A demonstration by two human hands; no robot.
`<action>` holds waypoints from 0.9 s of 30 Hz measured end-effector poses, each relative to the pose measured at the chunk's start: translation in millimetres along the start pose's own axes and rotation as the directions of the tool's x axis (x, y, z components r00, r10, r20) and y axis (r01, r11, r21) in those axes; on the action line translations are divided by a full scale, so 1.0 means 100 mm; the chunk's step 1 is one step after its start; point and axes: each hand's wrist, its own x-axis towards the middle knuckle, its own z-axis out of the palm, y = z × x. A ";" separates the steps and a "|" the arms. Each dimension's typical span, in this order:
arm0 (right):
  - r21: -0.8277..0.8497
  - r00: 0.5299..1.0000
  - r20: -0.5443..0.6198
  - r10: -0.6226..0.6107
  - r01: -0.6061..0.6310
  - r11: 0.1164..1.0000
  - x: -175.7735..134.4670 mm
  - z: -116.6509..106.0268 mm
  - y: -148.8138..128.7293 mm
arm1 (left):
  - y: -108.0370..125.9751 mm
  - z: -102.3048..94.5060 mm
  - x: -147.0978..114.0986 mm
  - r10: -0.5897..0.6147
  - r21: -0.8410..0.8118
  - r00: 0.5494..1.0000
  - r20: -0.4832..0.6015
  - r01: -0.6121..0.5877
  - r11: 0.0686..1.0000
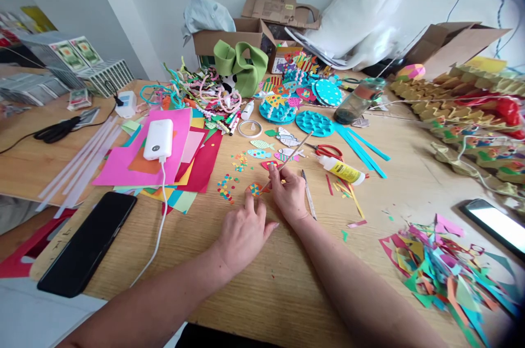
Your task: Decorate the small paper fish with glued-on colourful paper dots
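My right hand grips a thin wooden stick, its lower tip down at a small orange paper fish with coloured patches. My left hand lies with its fingers apart, the fingertips on the near edge of that fish. Left of it are loose paper dots and tiny yellow and orange bits. Beyond my hands lie several decorated paper fish, including a blue dotted one and a pink striped one. A pen rests beside my right wrist.
A glue bottle and red-handled scissors lie to the right. Blue scalloped discs and a tape roll stand beyond. Coloured sheets, a power bank and a phone lie left; a scrap pile lies right.
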 end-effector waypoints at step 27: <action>0.053 0.997 -0.009 0.078 -0.078 0.996 0.03 -0.01 0.05 | 0.00 -0.01 0.01 -0.014 0.021 1.000 0.009 0.013 1.000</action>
